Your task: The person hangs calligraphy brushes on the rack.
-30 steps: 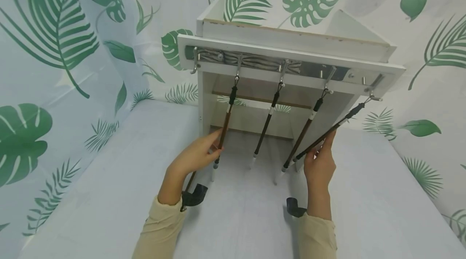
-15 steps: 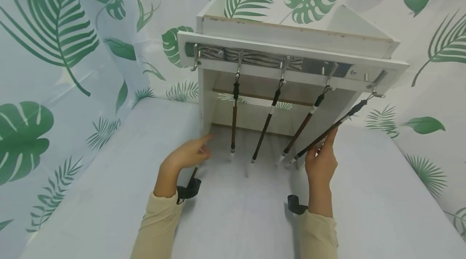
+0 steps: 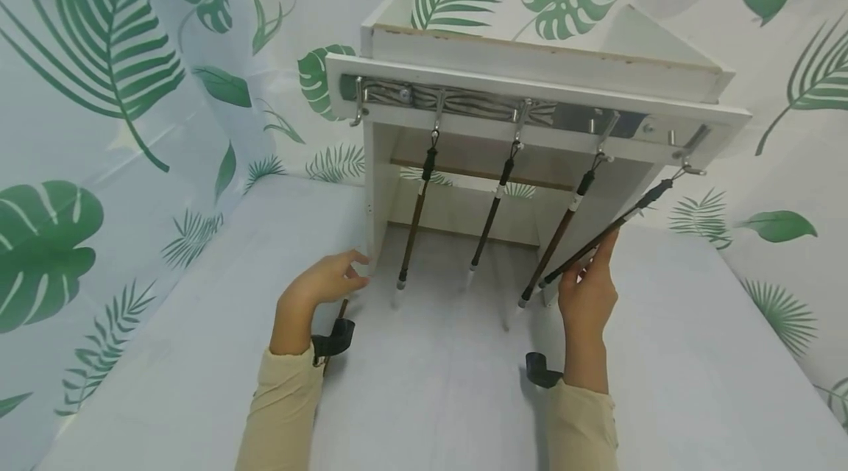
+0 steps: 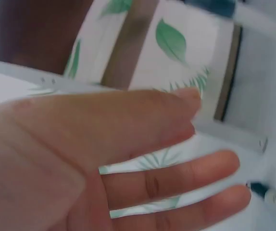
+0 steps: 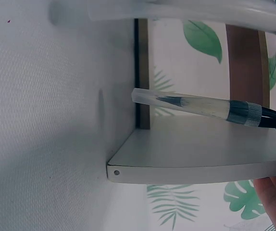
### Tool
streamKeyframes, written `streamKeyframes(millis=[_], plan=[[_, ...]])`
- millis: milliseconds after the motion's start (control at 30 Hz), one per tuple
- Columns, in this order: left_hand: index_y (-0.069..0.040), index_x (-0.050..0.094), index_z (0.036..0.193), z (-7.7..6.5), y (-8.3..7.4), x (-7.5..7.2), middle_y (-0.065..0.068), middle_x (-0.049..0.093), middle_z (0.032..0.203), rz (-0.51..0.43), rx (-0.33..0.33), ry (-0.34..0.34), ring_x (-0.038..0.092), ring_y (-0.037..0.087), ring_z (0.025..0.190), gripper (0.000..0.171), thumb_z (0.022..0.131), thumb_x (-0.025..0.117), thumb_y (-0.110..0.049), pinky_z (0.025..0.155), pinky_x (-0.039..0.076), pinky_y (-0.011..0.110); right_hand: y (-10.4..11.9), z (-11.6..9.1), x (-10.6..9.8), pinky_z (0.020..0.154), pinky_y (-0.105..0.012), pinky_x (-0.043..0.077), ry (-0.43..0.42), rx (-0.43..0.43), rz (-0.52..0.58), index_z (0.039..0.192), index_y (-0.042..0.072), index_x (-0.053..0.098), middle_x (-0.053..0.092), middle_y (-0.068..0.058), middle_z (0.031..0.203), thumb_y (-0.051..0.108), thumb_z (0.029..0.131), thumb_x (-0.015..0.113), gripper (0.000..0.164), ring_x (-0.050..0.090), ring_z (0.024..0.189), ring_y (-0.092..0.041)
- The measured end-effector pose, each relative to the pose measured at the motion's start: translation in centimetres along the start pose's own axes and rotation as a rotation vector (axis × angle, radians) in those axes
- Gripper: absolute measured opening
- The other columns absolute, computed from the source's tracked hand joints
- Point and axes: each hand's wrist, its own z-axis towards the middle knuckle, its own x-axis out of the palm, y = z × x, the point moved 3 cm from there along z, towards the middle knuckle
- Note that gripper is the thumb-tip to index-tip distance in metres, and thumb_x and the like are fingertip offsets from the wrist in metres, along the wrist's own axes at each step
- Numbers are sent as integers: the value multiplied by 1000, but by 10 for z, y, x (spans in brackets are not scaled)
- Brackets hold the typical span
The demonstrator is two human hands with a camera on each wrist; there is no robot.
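Several calligraphy brushes hang by loops from metal hooks on a white rack. My right hand (image 3: pixel 588 298) holds the far right calligraphy brush (image 3: pixel 623 221) at a slant, one finger stretched along its handle; the brush's clear cap (image 5: pixel 181 102) shows in the right wrist view. My left hand (image 3: pixel 324 280) is beside the rack's left side, fingers apart, with nothing in them. To its right the leftmost hanging calligraphy brush (image 3: pixel 415 224) hangs free. Partly hidden by my left forearm, another thin brown stick (image 3: pixel 343 309) is near the table.
The white rack (image 3: pixel 543 62) has side boards and a front hook rail. Its leftmost hook (image 3: pixel 359 103) bears nothing. Two more brushes, a middle brush (image 3: pixel 493 213) and a right-centre brush (image 3: pixel 563 224), hang between my hands. A pale cloth (image 3: pixel 424 397) covers the table.
My left hand has let go of the leftmost hanging brush and drawn back to the left. That brush swings on its hook. My right hand stays on the far right brush.
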Motion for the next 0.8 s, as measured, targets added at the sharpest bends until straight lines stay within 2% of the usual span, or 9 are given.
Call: streamKeyframes(millis=[133,267,400,533,667,800], plan=[[-4,49,120,-1,12,-2,15,60,107,-54,-115,11,59,24,87,35,91,55,-23,65,50,33,0,1,1,73,-53,49,6,5,2,148,23,5,47,-20,133,0,88,45,75,59,94,-47],[-4,48,115,0,22,-1,15,61,100,-119,-190,34,60,22,82,32,90,56,-23,60,52,33,0,2,1,73,-53,49,4,4,11,147,23,5,47,-20,134,0,88,45,76,59,94,-47],[-4,47,113,3,30,7,13,62,91,-179,-252,68,61,22,75,32,88,59,-20,58,53,33,0,3,1,74,-53,49,11,23,11,147,25,4,47,-20,133,1,88,45,76,59,95,-47],[-2,50,107,7,37,17,12,61,82,-210,-283,93,59,20,69,28,85,62,-15,55,52,30,0,2,1,75,-53,49,15,33,10,147,25,4,48,-21,132,1,88,45,76,59,95,-47],[-2,52,101,9,41,25,10,61,76,-183,-294,107,57,18,63,28,80,68,-12,52,50,27,0,1,0,74,-53,49,7,21,16,147,25,5,50,-22,130,1,87,45,76,59,94,-47],[0,52,107,8,38,26,9,63,74,-146,-296,111,57,18,59,38,77,72,-12,51,50,27,0,0,0,74,-53,49,-4,10,21,147,25,5,50,-22,129,1,87,45,76,59,94,-47]])
